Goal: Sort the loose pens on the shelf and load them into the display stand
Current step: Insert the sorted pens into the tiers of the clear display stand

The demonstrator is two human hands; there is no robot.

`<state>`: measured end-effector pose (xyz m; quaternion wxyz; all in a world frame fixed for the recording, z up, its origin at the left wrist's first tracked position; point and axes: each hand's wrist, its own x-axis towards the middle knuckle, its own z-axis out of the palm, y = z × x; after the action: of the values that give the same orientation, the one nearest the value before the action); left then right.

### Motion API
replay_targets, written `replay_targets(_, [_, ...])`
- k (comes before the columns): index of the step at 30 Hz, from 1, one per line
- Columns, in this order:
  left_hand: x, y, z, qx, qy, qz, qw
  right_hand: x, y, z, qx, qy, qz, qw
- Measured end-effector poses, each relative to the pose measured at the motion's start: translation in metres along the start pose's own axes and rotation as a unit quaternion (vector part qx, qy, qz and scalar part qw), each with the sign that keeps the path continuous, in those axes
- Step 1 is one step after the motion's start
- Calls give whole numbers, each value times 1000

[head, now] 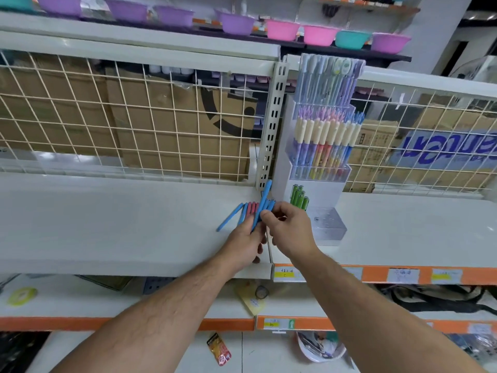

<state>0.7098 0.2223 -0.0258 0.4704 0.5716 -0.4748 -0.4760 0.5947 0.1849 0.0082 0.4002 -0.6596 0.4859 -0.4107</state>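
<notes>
Left hand (246,242) grips fanned pens (247,212); right hand (289,228) pinches one blue pen (265,199) — just left of the stand (317,170).

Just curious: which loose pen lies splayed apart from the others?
The leftmost blue pen, slanting alone on the shelf; the rest lie bunched together to its right.

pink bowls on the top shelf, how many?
2. One pink bowl sits right of a purple bowl; the second pink bowl is beside it, left of a teal bowl. None looks hidden.
</notes>
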Motion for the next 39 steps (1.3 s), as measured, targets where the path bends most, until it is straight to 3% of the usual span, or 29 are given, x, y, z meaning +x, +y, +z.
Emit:
replay_targets(4, [-9,10,22,3,-3,16,1000,-2,2,-24,3,8,-24,1000])
replay_targets(11, [-16,18,71,37,-12,-29,999,-3,16,-73,2,-26,-60,998])
replay_targets(22, [-17,11,109,15,62,-48,997,5,39,-104,0,-105,-55,993])
replay_targets(27, [-6,15,103,-3,140,-41,989,16,38,-113,34,-87,-19,995])
replay_targets(31, [12,8,80,73,227,-13,971,31,35,-129,41,-45,17,998])
replay_targets(39, [41,-18,63,60,213,-32,975,69,30,-140,24,3,12,1000])
